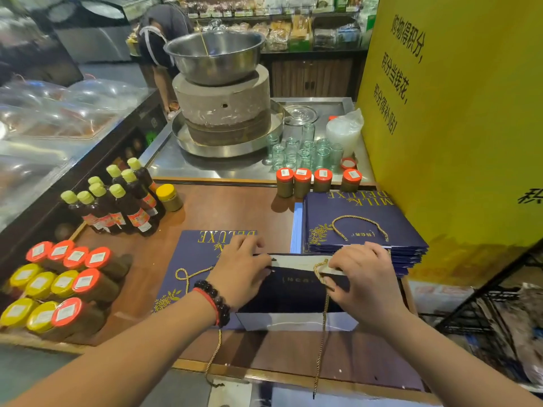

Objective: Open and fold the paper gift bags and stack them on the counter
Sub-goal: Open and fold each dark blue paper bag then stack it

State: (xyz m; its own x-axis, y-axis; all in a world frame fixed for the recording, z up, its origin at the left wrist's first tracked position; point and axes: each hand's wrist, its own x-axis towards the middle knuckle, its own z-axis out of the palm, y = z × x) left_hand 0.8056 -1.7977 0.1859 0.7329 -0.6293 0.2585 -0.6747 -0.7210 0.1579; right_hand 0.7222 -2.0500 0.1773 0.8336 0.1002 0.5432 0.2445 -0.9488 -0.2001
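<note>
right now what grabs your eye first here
Two hands, left hand and right hand, pulling open the mouth of a navy gift bag at the counter's near edge. Right behind sits a stack of flat bags against a yellow wall. Further back, a steel bowl tops a stone mill.

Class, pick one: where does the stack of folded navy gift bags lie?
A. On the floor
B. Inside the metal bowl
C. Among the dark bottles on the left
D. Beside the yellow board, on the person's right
D: the stack lies on the counter next to the yellow board, beyond the right hand.
</note>
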